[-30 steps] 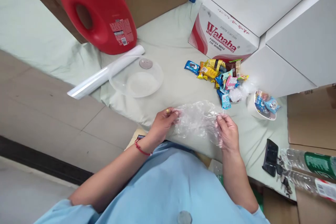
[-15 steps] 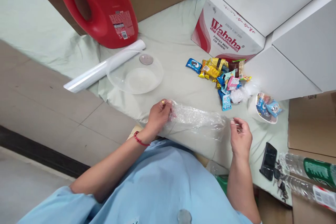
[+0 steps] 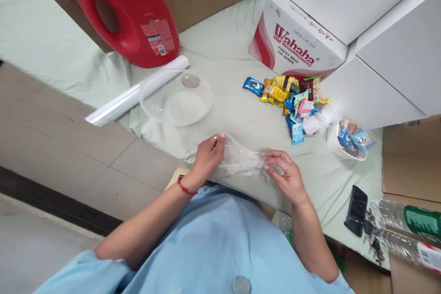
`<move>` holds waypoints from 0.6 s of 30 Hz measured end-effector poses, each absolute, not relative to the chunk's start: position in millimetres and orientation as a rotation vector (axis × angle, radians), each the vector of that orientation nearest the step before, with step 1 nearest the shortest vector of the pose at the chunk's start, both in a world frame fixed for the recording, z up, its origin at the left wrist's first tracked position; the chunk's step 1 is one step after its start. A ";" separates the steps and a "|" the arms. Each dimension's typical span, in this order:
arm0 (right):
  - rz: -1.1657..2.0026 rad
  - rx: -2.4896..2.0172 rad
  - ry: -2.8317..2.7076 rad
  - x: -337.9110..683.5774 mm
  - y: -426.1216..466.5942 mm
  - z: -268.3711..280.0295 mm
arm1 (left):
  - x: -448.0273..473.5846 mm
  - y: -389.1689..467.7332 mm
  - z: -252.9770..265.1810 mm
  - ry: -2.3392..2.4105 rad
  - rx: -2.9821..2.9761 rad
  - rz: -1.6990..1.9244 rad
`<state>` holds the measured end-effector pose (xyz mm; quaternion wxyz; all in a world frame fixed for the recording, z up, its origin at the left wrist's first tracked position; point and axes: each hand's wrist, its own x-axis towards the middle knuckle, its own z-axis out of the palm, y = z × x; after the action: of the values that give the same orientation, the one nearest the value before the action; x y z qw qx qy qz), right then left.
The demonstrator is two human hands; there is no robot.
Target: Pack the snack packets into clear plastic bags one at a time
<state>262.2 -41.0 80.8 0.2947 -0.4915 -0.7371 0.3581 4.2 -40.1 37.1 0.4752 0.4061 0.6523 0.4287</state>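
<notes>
Fingers (image 3: 220, 140) of the left hand (image 3: 208, 154) pinch one end of a clear crumpled plastic film (image 3: 239, 156), held low over the green-clothed desk (image 3: 230, 105); the right hand (image 3: 289, 177) has thumb and fingertips narrowed on its other end. Left to right, a red plastic jug (image 3: 129, 36) stands behind (contents hidden), a round translucent plastic bowl (image 3: 203, 98) shows a silver disc (image 3: 190, 81), and a white plastic tub (image 3: 333, 140) holds blue-wrapped snacks (image 3: 360, 139). Half a second ago the film stretched longer; the right hand has since moved inward. Glossy and wrinkled, the film now tapers rightward.
</notes>
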 end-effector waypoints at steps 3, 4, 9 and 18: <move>1.380 -1.443 -1.572 276.0 -33.4 96.0 | 1.1 -36.5 39.8 1.518 0.982 0.966; 1.498 -1.479 -1.440 279.3 -29.0 98.1 | -1.1 -35.1 40.3 1.472 1.000 0.909; 1.740 -1.531 -1.149 284.3 9.1 84.0 | -16.9 -37.7 41.1 1.559 1.149 0.786; 1.401 -1.518 -1.255 302.7 47.1 83.3 | -10.8 -72.5 50.7 1.742 2.191 1.060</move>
<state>302.7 47.1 83.3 0.3543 -0.5874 -0.4853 0.5422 -10.8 -72.5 50.7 0.0744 0.7300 0.5804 0.3531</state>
